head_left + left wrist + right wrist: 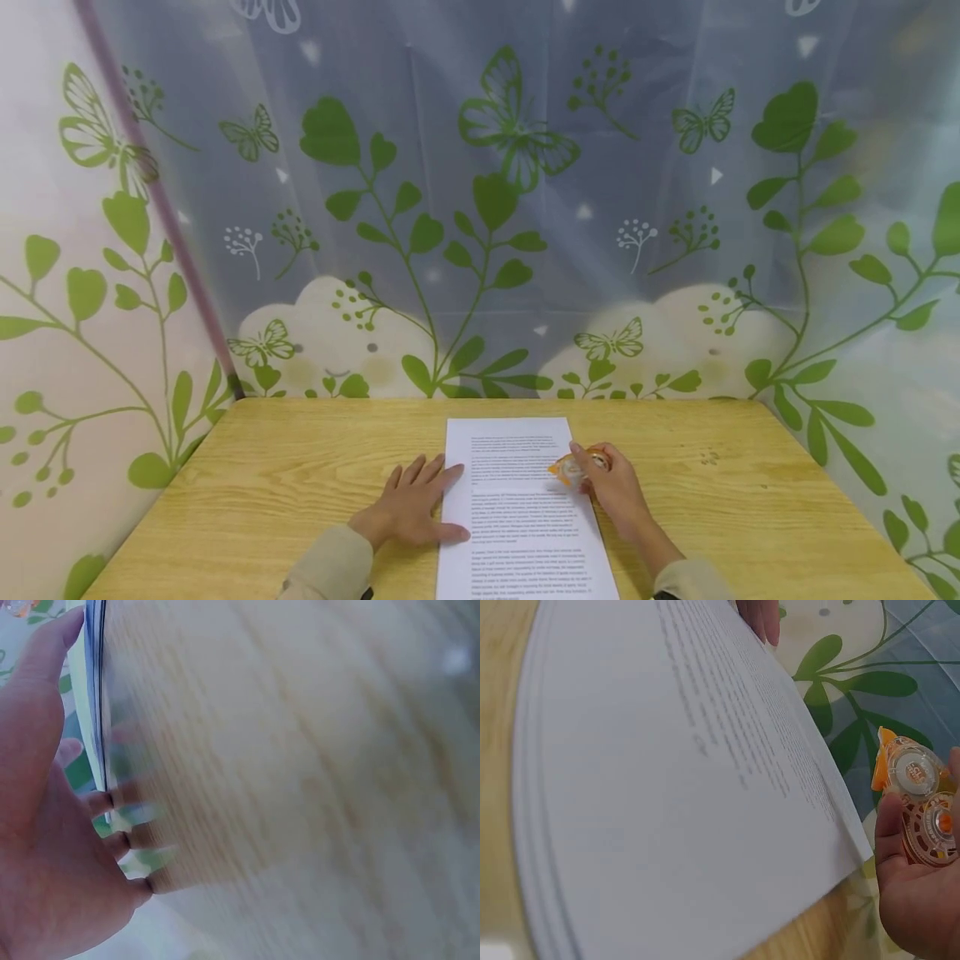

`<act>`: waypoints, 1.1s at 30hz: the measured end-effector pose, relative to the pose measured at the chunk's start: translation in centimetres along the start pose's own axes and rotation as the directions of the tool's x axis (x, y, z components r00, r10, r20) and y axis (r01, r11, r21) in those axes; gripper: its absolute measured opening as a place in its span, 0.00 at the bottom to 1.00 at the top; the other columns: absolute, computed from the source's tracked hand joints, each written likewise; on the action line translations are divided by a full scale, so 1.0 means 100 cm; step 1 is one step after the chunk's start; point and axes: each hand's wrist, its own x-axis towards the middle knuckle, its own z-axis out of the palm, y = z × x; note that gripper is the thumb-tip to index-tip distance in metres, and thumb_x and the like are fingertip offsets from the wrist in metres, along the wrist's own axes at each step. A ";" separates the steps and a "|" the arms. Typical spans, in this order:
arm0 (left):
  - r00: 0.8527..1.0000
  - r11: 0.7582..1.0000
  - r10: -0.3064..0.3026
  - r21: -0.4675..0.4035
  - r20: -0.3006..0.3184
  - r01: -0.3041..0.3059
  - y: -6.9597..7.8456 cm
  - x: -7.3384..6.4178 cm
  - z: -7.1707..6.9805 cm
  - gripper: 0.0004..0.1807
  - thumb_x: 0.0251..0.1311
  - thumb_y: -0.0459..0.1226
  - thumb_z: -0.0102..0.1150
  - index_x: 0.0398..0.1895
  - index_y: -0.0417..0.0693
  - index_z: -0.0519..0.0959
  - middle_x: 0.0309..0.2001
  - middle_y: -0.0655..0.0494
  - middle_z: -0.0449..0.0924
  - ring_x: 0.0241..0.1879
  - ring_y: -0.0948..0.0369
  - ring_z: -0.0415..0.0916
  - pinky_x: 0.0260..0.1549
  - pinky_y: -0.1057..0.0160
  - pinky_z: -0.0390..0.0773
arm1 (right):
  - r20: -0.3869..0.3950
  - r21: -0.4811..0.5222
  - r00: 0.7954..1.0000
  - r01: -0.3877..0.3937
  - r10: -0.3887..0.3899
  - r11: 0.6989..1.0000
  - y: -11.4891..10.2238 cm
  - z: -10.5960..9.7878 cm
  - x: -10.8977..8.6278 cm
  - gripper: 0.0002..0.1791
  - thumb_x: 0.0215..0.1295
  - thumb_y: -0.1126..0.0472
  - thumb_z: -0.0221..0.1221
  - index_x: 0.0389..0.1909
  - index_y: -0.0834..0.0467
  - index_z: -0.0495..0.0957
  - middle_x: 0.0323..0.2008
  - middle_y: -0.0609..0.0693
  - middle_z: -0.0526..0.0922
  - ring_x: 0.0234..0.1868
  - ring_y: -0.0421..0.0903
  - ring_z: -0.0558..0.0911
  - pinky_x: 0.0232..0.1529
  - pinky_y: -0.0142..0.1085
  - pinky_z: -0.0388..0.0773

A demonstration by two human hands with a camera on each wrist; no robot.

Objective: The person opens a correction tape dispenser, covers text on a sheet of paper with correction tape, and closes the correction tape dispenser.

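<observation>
A stack of printed paper (517, 492) lies lengthwise at the front middle of the table. My right hand (618, 493) pinches a clear and orange correction tape (567, 470) over the right side of the top sheet. In the right wrist view, the round reels of the correction tape (916, 774) show through its clear case, with its orange tip facing away from the palm. Spread along the left edge of the sheets, my left hand (411, 504) rests with its thumb and index fingertip on the paper and the other fingers over the wood.
The wooden table (322, 442) runs back to a hanging cloth (420, 108) printed with green leaves and butterflies. Small dark marks (708, 457) dot the wood right of the paper. A second cloth (82, 358) hangs along the left side.
</observation>
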 end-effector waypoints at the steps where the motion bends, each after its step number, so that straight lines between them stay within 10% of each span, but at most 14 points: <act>1: 1.000 1.000 0.002 -0.004 -0.003 -0.002 -0.001 0.001 0.001 0.50 0.50 0.67 0.56 0.73 0.54 0.56 0.73 0.42 0.48 0.71 0.39 0.40 0.63 0.34 0.39 | 0.005 0.023 1.000 0.000 0.000 1.000 0.000 0.001 -0.001 0.31 0.59 0.38 0.61 0.43 0.64 0.71 0.34 0.53 0.79 0.30 0.46 0.78 0.32 0.34 0.78; 10: 0.995 0.998 0.032 -0.056 -0.099 -0.038 -0.006 0.005 0.007 0.48 0.54 0.67 0.54 0.74 0.54 0.56 0.72 0.42 0.52 0.70 0.39 0.44 0.62 0.33 0.40 | 0.013 0.086 1.000 0.016 -0.017 0.996 -0.008 0.008 -0.006 0.28 0.61 0.42 0.62 0.42 0.65 0.71 0.34 0.54 0.79 0.32 0.46 0.78 0.31 0.35 0.80; 19: 0.939 0.980 0.130 -0.100 -0.319 -0.170 0.020 0.014 0.005 0.36 0.56 0.60 0.60 0.59 0.44 0.74 0.57 0.47 0.72 0.57 0.48 0.66 0.53 0.44 0.67 | 0.026 0.081 0.998 0.055 -0.058 0.995 -0.026 0.019 -0.020 0.24 0.62 0.47 0.63 0.39 0.65 0.72 0.30 0.54 0.79 0.28 0.49 0.79 0.30 0.36 0.80; 27: 0.954 0.798 0.088 -0.554 -0.286 -0.240 0.054 0.022 0.003 0.24 0.56 0.46 0.68 0.51 0.40 0.78 0.46 0.46 0.79 0.40 0.55 0.78 0.36 0.63 0.79 | 0.075 0.109 0.993 0.084 -0.092 0.990 -0.041 0.032 -0.034 0.21 0.63 0.50 0.62 0.39 0.65 0.71 0.30 0.54 0.79 0.28 0.50 0.79 0.29 0.36 0.80; 33: 0.961 0.696 0.054 -0.681 -0.270 -0.230 0.065 0.028 0.009 0.16 0.54 0.39 0.69 0.44 0.40 0.82 0.39 0.50 0.82 0.36 0.58 0.79 0.31 0.66 0.79 | 0.097 0.133 0.990 0.088 -0.102 0.987 -0.045 0.039 -0.040 0.20 0.63 0.50 0.62 0.38 0.64 0.70 0.30 0.55 0.80 0.29 0.49 0.79 0.29 0.35 0.79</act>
